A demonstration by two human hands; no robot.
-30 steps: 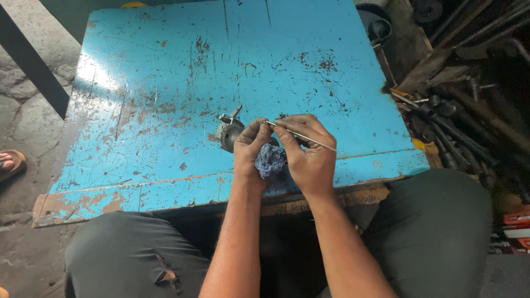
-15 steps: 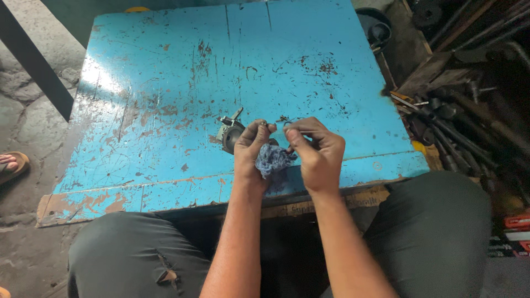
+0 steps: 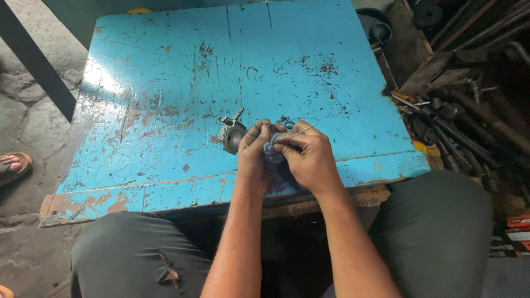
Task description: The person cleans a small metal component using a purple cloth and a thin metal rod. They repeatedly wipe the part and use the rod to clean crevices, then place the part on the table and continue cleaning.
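In the head view, both hands met just below the centre of the frame, over the near part of a worn blue table [image 3: 165, 83] whose paint had flaked to rusty patches. The left hand [image 3: 255, 154] was curled shut around a crumpled blue rag [image 3: 271, 154], thumb and fingers pressing it into a wad. The right hand [image 3: 309, 157] was closed too, its fingertips pinching a thin metal rod [image 3: 302, 131] that slanted away toward two o'clock, its near end buried in the cloth. Whether the rod passed through the cloth or merely lay against it could not be told.

At ten o'clock from the left hand, just beside its knuckles, a small grey metal part [image 3: 232, 136] with a round opening and a short lever sat on the tabletop; it looked like a carburettor body, though that was uncertain.

The rag appeared soft and light, easy to bunch, best held as a whole wad. The rod seemed stiff but slim, likely slippery if oily, so a firm pinch close to the cloth suited it. The metal part looked dense and rigid, best grasped round its body, not its lever.

At three o'clock, beyond the table's edge, lay a heap of dark tools [image 3: 458, 127]. A sandalled foot [image 3: 12, 165] showed at nine o'clock.
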